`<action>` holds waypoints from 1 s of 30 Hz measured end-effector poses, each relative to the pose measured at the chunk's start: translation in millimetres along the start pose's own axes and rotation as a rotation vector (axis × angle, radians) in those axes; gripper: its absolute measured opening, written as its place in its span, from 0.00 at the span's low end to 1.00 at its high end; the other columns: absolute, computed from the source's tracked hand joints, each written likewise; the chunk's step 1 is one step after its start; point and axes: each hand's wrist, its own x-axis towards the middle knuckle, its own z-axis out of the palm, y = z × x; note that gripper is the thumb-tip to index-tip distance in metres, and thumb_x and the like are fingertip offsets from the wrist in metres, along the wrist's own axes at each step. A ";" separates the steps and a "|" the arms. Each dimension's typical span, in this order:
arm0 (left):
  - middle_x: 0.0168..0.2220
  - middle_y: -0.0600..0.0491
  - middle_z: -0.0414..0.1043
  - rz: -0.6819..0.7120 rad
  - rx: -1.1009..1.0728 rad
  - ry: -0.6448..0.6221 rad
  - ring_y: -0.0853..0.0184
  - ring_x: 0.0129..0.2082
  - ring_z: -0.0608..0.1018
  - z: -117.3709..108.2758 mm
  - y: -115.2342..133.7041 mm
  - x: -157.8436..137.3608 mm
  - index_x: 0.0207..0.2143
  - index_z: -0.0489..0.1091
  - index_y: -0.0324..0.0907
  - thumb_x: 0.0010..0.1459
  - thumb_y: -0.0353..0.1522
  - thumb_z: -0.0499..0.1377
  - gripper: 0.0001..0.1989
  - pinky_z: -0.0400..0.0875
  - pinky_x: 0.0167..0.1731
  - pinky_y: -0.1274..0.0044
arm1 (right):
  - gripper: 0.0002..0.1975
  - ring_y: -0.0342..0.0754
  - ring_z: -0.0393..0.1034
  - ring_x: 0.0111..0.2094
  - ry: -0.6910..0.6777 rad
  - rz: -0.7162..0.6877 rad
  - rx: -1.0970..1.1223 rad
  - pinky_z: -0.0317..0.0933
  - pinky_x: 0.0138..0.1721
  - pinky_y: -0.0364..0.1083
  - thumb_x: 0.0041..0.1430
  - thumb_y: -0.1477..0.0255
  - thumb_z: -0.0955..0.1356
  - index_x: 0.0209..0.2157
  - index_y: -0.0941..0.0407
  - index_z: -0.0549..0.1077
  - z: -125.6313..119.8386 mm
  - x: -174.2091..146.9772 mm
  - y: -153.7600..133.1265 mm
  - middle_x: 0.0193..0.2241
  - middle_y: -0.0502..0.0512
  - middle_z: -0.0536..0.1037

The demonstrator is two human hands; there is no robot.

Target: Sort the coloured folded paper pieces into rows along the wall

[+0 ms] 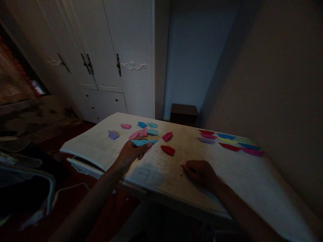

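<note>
A light blue folded paper piece (143, 143), long and pointed, is pinched between the thumb and fingers of my left hand (132, 153) just above the table. Around and behind that hand lie more folded pieces: pink (126, 126), purple (113, 134), blue (142, 124) and pale turquoise (152, 132). To its right are a crimson piece (167, 136) and a red piece (168, 150). My right hand (200, 172) rests on the tabletop with curled fingers and nothing visible in them. A tiny dark speck (181, 175) is near its fingertips.
On the right of the white-covered table (156, 171), several slim folded pieces lie in slanting rows, among them a red one (229, 147). A white wardrobe (136, 84) and a small brown cabinet (184, 111) stand behind. A metal-framed chair (51, 185) is at the left.
</note>
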 end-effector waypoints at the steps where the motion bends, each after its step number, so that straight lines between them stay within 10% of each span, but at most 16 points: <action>1: 0.14 0.62 0.61 0.008 0.002 -0.041 0.76 0.13 0.63 10.7 1.0 4.3 0.29 0.68 0.39 0.47 0.43 0.66 0.18 0.55 0.14 0.83 | 0.24 0.41 0.61 0.20 -0.011 0.009 -0.010 0.46 0.25 0.42 0.68 0.63 0.56 0.21 0.57 0.69 -0.7 -0.3 -1.7 0.19 0.49 0.70; 11: 0.27 0.52 0.73 0.237 0.380 -0.542 0.69 0.20 0.75 139.9 14.4 47.5 0.32 0.65 0.40 0.62 0.40 0.44 0.16 0.65 0.20 0.79 | 0.19 0.45 0.72 0.29 -0.173 0.181 -0.167 0.52 0.29 0.43 0.67 0.61 0.59 0.33 0.55 0.77 -8.7 -2.1 -22.6 0.30 0.54 0.80; 16: 0.39 0.43 0.74 0.600 1.114 -0.386 0.59 0.35 0.79 200.9 21.9 62.0 0.43 0.67 0.37 0.63 0.33 0.47 0.13 0.69 0.34 0.71 | 0.20 0.48 0.74 0.32 -0.158 0.181 -0.124 0.57 0.32 0.44 0.68 0.61 0.58 0.35 0.55 0.77 -11.4 -3.6 -24.4 0.33 0.56 0.81; 30: 0.41 0.40 0.76 0.732 1.338 -0.644 0.52 0.40 0.79 262.8 -10.6 87.4 0.37 0.75 0.38 0.55 0.34 0.57 0.11 0.71 0.36 0.67 | 0.20 0.50 0.76 0.33 -0.165 0.176 -0.067 0.61 0.33 0.45 0.67 0.62 0.59 0.37 0.56 0.78 -17.0 -3.9 -24.1 0.34 0.58 0.81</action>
